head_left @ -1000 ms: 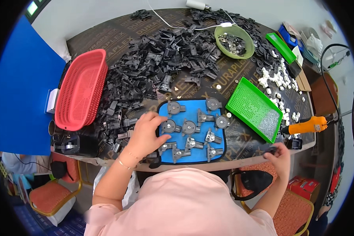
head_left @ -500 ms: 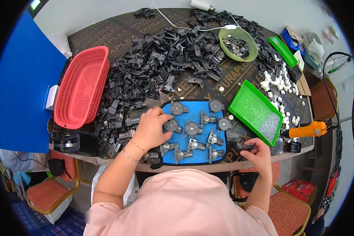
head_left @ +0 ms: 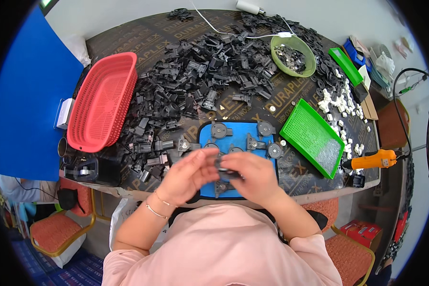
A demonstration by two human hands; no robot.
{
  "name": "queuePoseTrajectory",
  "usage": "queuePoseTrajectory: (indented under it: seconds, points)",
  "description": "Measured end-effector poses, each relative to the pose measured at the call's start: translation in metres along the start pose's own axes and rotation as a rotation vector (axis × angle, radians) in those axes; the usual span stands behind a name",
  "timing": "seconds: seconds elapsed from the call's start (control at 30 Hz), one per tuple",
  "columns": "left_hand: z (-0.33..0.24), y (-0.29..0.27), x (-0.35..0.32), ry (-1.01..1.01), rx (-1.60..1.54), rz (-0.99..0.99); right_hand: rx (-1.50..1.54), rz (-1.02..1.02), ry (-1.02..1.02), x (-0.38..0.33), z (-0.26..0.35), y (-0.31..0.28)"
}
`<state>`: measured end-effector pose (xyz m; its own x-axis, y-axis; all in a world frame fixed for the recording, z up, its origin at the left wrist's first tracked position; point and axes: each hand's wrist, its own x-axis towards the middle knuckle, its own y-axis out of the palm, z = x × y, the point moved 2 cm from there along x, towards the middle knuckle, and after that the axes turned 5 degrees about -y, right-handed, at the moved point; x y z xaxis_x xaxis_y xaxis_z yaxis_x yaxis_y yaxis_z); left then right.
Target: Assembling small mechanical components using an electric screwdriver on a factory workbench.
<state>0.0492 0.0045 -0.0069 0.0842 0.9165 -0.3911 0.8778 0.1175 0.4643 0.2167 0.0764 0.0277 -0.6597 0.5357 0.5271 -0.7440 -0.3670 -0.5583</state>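
Above the front part of a blue mat (head_left: 240, 127), my two hands come together. My right hand (head_left: 256, 177) grips a small dark round disc (head_left: 229, 173), partly covered by its fingers and blurred. Close beside the disc is my left hand (head_left: 188, 175), fingers stretched toward it and slightly smeared; I see nothing held in it. Several dark plastic housings lie on the mat, some capped with round discs, such as a capped housing (head_left: 220, 130) at the back left. An uncapped housing (head_left: 255, 142) sits farther right. My hands hide the mat's middle.
A large heap of black plastic parts (head_left: 200, 71) covers the table behind the mat. To the left stands a red basket (head_left: 100, 102). On the right are a green tray (head_left: 302, 128) of small shiny pieces, white plastic parts (head_left: 338, 102), a green bowl (head_left: 277, 62) and an orange electric screwdriver (head_left: 374, 159).
My right hand has carried the disc leftward from the mat's right side to over its front. My left hand has left the capped housing and moved slightly down toward the right hand.
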Motion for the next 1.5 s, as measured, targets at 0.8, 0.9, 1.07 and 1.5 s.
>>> queuePoseTrajectory:
  seconds: [0.8, 0.9, 1.07, 1.5]
  points:
    - [0.009, 0.010, -0.011, -0.082, -0.386, 0.090, 0.337, 0.152, 0.417, -0.005, -0.021, -0.013]
    - [0.004, 0.001, -0.011, 0.050, -0.304, -0.020, -0.154, 0.095, 0.046, -0.020, -0.033, -0.021]
    - [-0.002, -0.007, -0.012, 0.120, -0.331, -0.084, -0.350, 0.205, -0.123, -0.054, -0.036, -0.013]
    - [-0.002, -0.005, -0.012, 0.130, -0.301, -0.087, -0.340, 0.236, 0.011, -0.059, -0.030, -0.010]
